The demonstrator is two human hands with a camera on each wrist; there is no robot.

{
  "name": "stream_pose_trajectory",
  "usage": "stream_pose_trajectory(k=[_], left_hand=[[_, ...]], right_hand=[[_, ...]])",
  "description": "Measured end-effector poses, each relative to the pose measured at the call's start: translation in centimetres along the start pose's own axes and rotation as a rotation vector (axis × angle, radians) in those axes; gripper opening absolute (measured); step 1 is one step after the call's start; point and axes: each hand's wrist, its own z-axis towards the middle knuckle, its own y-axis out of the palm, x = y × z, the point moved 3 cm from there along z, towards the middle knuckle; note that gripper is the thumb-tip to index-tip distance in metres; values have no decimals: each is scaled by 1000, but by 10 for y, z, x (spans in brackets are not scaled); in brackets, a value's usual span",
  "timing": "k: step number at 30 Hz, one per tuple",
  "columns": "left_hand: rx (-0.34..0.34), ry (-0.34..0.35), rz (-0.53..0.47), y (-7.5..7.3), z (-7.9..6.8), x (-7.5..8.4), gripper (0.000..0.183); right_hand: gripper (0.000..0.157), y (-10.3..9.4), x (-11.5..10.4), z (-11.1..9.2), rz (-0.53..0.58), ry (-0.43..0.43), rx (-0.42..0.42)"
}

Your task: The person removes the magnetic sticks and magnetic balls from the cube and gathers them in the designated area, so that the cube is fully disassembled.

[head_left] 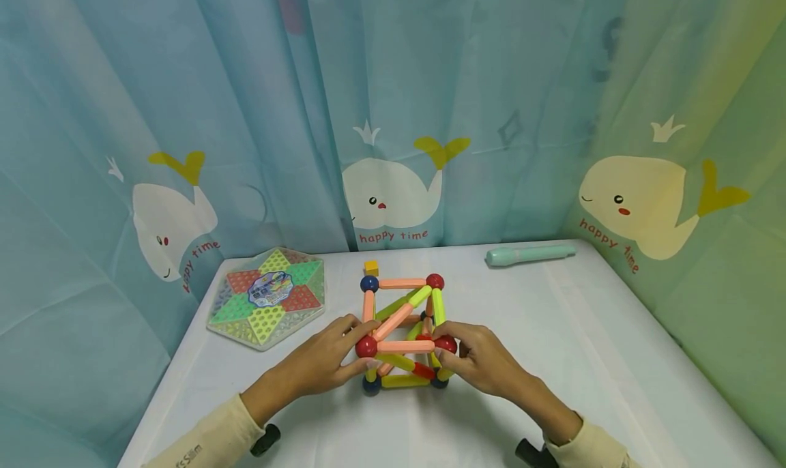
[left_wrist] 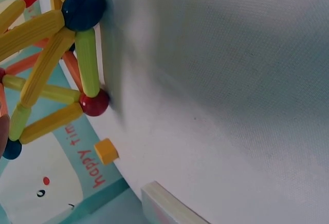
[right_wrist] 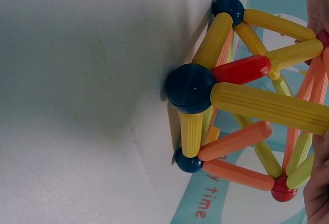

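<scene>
A cube-like frame of magnetic rods and balls (head_left: 405, 347) stands on the white table, with slanting rods across its sides. My left hand (head_left: 319, 360) holds the red ball (head_left: 366, 346) at its near left upper corner, thumb below and fingers above. At the near right upper corner, my right hand (head_left: 485, 359) pinches another red ball (head_left: 446, 344) between thumb and fingers. A blue ball (right_wrist: 191, 88) at a lower corner rests on the table in the right wrist view. One orange rod (right_wrist: 236, 141) ends free inside the frame there.
Behind the frame sits a small yellow cube (head_left: 371, 267). A hexagonal Chinese checkers board (head_left: 307, 303) lies at the left. Toward the back right edge lies a mint-green tube-shaped object (head_left: 531, 254). A curtain with whales (head_left: 516, 99) hangs behind the table.
</scene>
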Motion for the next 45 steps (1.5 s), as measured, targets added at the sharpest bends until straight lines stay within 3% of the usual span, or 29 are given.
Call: stream_pose_trajectory(k=[19, 28, 36, 40, 45], left_hand=[[7, 19, 10, 1, 1, 1, 63], [-2, 2, 1, 1, 1, 1, 63], [6, 9, 4, 2, 1, 1, 63], [2, 4, -4, 2, 1, 0, 63], [12, -7, 1, 0, -2, -2, 63]], right_hand=[[16, -2, -2, -1, 118, -28, -17], [16, -2, -2, -1, 121, -28, -40], [18, -2, -4, -1, 100, -30, -26], [21, -6, -3, -2, 85, -37, 23], [23, -13, -1, -5, 134, -49, 24]])
